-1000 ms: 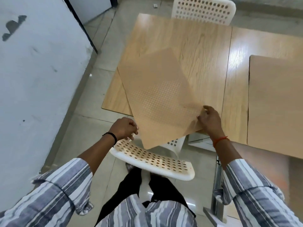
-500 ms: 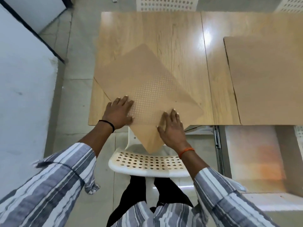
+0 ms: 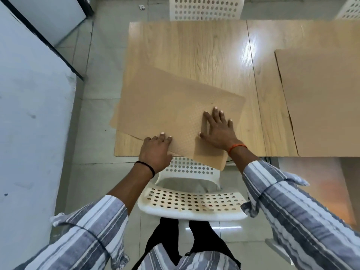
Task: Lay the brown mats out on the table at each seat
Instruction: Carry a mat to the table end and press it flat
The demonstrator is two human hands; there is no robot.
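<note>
Mid-placement on the near-left seat. Brown mat [image 3: 165, 106] is down on the table [image 3: 194, 45] but skewed: rotated clockwise, near-right corner hanging off the near edge over the white chair [image 3: 191, 203], left corner poking just past the table's left edge. Left hand [image 3: 155, 151] rests on the mat's near edge, fingers extended and flat on it as far as I can see, no pinch. Right hand [image 3: 218, 129] is spread flat, palm down, pressing the mat toward its right end, fingers apart, nothing gripped. Second mat [image 3: 321, 98] already lies flat and roughly square on the right half of the table, near edge about flush with the table edge, so that seat looks done. Far seats: two more chairs visible at the far side, chair [image 3: 204, 8] and chair [image 3: 348, 8], with bare wood in front of them. My read: one seat done, one needs squaring up, far side not yet started. No spare mats in view.
</note>
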